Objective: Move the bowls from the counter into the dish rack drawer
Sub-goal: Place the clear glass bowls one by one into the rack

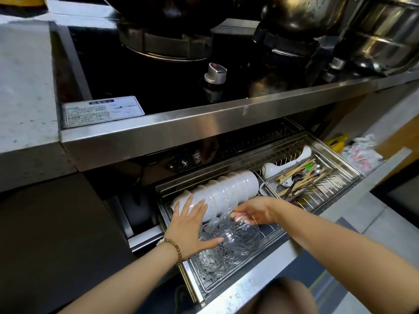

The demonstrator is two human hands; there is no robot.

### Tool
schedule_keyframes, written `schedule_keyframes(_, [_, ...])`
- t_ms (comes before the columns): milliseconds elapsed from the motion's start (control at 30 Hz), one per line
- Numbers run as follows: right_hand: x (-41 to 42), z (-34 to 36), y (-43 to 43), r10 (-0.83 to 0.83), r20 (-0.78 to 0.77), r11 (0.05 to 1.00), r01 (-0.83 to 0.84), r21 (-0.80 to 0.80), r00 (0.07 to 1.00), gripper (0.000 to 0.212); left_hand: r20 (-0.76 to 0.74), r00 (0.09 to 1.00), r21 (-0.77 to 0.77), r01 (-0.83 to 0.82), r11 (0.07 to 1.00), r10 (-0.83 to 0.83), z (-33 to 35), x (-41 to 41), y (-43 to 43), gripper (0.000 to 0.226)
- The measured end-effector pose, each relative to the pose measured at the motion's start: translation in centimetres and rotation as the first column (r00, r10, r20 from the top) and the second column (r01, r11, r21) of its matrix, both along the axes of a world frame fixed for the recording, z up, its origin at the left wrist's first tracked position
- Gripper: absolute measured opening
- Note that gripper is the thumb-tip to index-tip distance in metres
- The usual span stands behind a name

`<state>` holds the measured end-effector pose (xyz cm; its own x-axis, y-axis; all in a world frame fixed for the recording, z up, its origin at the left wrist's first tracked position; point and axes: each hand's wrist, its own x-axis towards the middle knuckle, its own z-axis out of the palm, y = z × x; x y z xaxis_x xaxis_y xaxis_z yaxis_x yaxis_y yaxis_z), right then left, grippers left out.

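The steel dish rack drawer (256,277) is pulled out below the stove. A row of white bowls (229,189) lies on edge in its wire rack. In front of them a clear patterned glass bowl (240,239) stands on edge, with more clear glass bowls (210,261) stacked nearer the drawer front. My right hand (256,210) grips the glass bowl's upper rim with its fingertips. My left hand (192,225) rests flat, fingers spread, against the left side of the glass bowl and the nearest white bowl.
A wire basket (301,177) of chopsticks and spoons fills the drawer's right half, with a white ladle (274,168) behind it. Above juts the steel stove edge (204,123), with a knob (215,72), woks and a steel pot (381,41). Grey counter (25,87) lies to the left.
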<state>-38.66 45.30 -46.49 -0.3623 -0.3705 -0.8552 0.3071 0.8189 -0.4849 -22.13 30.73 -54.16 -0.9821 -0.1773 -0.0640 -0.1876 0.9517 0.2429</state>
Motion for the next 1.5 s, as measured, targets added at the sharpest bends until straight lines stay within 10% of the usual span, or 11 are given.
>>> schedule_keyframes(567, [1.1, -1.3, -0.7, 0.131, 0.07, 0.99, -0.134, 0.038, 0.989, 0.017, 0.013, 1.0, 0.002, -0.001, 1.0, 0.001, 0.3, 0.1, 0.0, 0.116])
schedule_keyframes(1000, [1.5, 2.7, 1.4, 0.44, -0.528, 0.892, -0.42, 0.165, 0.726, 0.038, 0.146, 0.989, 0.067, 0.022, 0.998, -0.031, 2.0, 0.0, 0.0, 0.105])
schedule_keyframes(1500, [5.9, 17.8, 5.6, -0.031, -0.896, 0.886, -0.402, -0.229, 0.442, 0.084, -0.299, 0.932, 0.065, 0.234, 0.97, -0.205, 23.3, 3.6, -0.2, 0.063])
